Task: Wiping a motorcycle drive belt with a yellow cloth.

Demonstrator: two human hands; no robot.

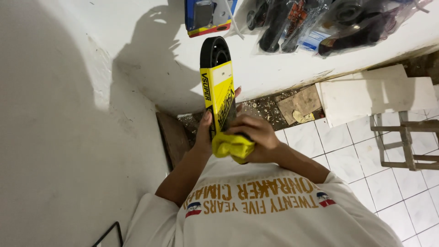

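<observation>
Nearest the camera is the person's white shirt (274, 219) with gold lettering, filling the lower frame. Above it, both hands meet around a black ribbed drive belt (215, 50) in a yellow cardboard sleeve (218, 93), held upright in front of the chest, apparently so the sleeve can be worked along it. The left hand (204, 132) wraps the belt's lower part from behind, fingers closed around it and thumb lying along the sleeve. The right hand (256, 137) curls closed over the crumpled yellow lower end of the sleeve (233, 147), pinching it. Behind runs a white ledge (292, 68) carrying bagged black parts (338, 23) and a blue blister pack (208, 16). White floor tiles (361, 155), rubble and a wooden stool (404, 137) sit to the right.
</observation>
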